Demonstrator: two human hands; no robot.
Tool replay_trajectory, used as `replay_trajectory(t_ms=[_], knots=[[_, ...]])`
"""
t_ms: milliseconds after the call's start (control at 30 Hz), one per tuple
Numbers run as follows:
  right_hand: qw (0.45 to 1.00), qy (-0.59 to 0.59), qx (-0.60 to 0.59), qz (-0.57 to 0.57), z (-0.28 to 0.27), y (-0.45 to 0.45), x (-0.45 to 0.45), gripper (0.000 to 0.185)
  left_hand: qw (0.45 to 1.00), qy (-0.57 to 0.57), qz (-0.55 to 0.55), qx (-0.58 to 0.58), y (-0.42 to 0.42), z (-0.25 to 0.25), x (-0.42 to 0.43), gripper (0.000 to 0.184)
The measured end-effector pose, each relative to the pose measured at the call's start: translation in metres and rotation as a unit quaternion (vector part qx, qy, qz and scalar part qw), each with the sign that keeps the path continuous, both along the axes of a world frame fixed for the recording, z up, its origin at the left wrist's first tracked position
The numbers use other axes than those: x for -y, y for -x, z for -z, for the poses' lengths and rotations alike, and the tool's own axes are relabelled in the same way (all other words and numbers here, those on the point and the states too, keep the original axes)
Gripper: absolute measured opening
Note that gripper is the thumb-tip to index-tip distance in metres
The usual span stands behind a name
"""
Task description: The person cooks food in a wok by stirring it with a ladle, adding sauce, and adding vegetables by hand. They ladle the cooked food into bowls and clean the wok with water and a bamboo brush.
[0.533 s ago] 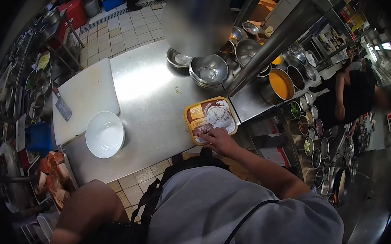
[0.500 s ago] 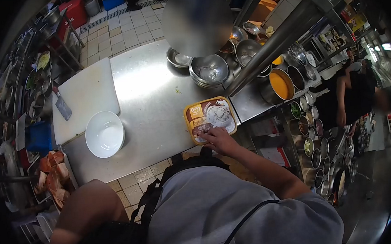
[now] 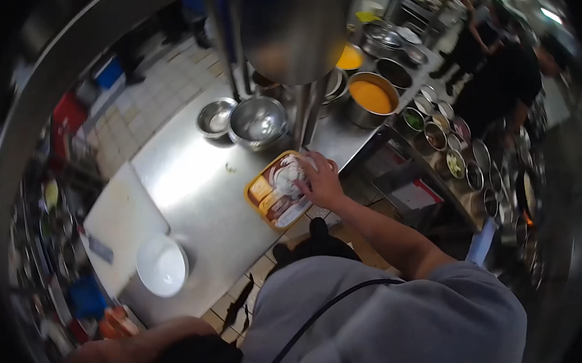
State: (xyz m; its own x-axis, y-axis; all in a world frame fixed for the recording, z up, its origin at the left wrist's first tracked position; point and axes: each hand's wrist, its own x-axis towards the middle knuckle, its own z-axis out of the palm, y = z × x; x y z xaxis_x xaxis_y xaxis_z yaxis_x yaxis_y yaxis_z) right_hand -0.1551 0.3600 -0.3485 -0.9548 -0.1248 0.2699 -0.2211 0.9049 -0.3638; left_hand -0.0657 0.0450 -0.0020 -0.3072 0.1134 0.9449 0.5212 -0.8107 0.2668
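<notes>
My right hand [image 3: 321,179] rests on the right part of an ice cream tub [image 3: 280,190] with a yellow rim and a brown and white printed lid. Its fingers are spread and touch the lid, which is on the tub. The tub sits near the front edge of the steel table [image 3: 205,208]. My left arm is bent at the lower left, and its hand is out of sight. To the left of the tub stands a white bowl [image 3: 162,264] with nothing visible in it.
A white cutting board [image 3: 121,217] with a cleaver [image 3: 98,249] lies at the left. Steel bowls [image 3: 258,122] stand behind the tub, near a metal post. Farther right are a pot of orange liquid [image 3: 373,98], several ingredient containers [image 3: 435,136] and a person in dark clothes [image 3: 500,86].
My right hand has moved from the front edge of the lid to its right side. The view has turned to the right, so the table appears tilted.
</notes>
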Motion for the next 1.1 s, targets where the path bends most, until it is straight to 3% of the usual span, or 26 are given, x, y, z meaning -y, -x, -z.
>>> replay_trajectory(t_ms=[33,67,100,167,200,233,267,300,367,400,533,600,667,767,833,867,933,967,1000,1067,1100], knots=[[1.0,0.007,-0.008,0.026,-0.001,0.004,-0.008,0.067,0.998,0.005,0.063,0.031,0.008,0.01,-0.01,0.039],[0.986,0.056,0.077,0.138,0.0,-0.002,-0.014,0.073,0.989,0.016,0.13,0.073,0.014,0.018,-0.02,0.04],[0.948,0.108,0.165,0.25,0.003,-0.014,-0.018,0.078,0.972,0.031,0.199,0.121,0.02,0.023,-0.03,0.041],[0.901,0.146,0.217,0.347,0.033,-0.057,-0.028,0.088,0.936,0.042,0.293,0.192,0.031,0.029,-0.051,0.042],[0.857,0.275,0.244,0.361,0.044,-0.071,-0.032,0.086,0.906,0.077,0.358,0.21,0.04,0.033,-0.061,0.039],[0.802,0.408,0.25,0.357,0.056,-0.072,-0.036,0.085,0.875,0.121,0.416,0.214,0.049,0.034,-0.072,0.036],[0.624,0.633,0.328,0.32,0.061,-0.069,-0.035,0.078,0.863,0.122,0.413,0.263,0.044,0.033,-0.087,0.031],[0.616,0.649,0.309,0.322,0.061,-0.076,-0.034,0.078,0.868,0.167,0.417,0.212,0.052,0.038,-0.091,0.063],[0.529,0.772,0.324,0.138,0.062,-0.097,-0.031,0.07,0.823,0.23,0.469,0.222,0.058,0.048,-0.122,0.064],[0.511,0.786,0.313,0.149,0.06,-0.113,-0.031,0.07,0.809,0.238,0.459,0.279,0.055,0.053,-0.13,0.064],[0.505,0.805,0.257,0.178,0.071,-0.161,-0.102,0.06,0.767,0.281,0.483,0.315,0.06,0.081,-0.2,0.063],[0.556,0.777,0.205,0.215,0.088,-0.19,-0.133,0.053,0.714,0.297,0.543,0.328,0.066,0.101,-0.226,0.06],[0.552,0.765,0.184,0.277,0.079,-0.207,-0.183,0.047,0.677,0.302,0.563,0.366,0.066,0.115,-0.265,0.058],[0.599,0.706,0.166,0.339,0.088,-0.204,-0.25,0.046,0.605,0.284,0.575,0.472,0.065,0.145,-0.311,0.052],[0.663,0.63,0.182,0.362,0.139,-0.178,-0.276,0.049,0.593,0.253,0.525,0.556,0.056,0.162,-0.328,0.055],[0.665,0.63,0.186,0.354,0.153,-0.158,-0.289,0.049,0.589,0.242,0.525,0.565,0.056,0.175,-0.339,0.058],[0.745,0.529,0.197,0.356,0.181,-0.109,-0.301,0.052,0.575,0.248,0.535,0.568,0.061,0.196,-0.358,0.062],[0.736,0.561,0.187,0.33,0.225,-0.081,-0.304,0.057,0.568,0.252,0.534,0.573,0.06,0.2,-0.369,0.064],[0.724,0.573,0.214,0.319,0.237,-0.054,-0.307,0.058,0.593,0.299,0.474,0.578,0.056,0.201,-0.38,0.051],[0.713,0.587,0.247,0.294,0.267,0.004,-0.301,0.06,0.579,0.261,0.458,0.622,0.046,0.212,-0.382,0.053],[0.753,0.551,0.229,0.277,0.299,0.029,-0.292,0.06,0.554,0.224,0.455,0.66,0.043,0.216,-0.385,0.054]])
